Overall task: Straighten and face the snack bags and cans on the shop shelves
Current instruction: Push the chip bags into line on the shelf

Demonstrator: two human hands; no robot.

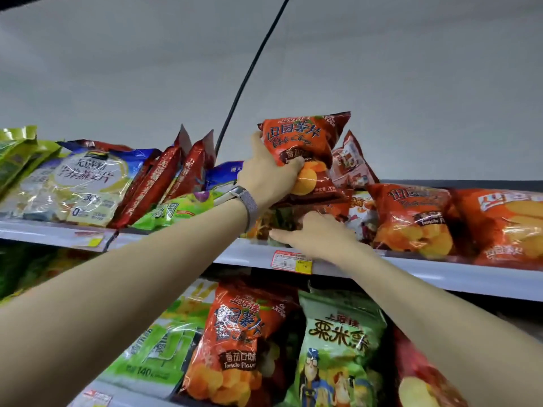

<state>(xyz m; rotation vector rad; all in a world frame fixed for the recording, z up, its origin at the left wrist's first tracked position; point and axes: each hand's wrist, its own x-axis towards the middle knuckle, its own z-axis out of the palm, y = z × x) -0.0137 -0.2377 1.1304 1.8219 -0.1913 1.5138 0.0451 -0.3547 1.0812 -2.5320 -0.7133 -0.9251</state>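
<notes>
Gripping an orange crisp bag (302,142) with left hand (266,183), right hand (314,233) resting flat on dark bag (280,220)

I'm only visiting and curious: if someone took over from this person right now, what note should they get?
Left hand grips a tomato chip bag, lifted above the top shelf.
Right hand lies flat on the jumbled bags beneath it.
Done: chip bags to the right show their fronts.
Left: set the held bag down facing front, then straighten the tilted red bags at left.
</notes>
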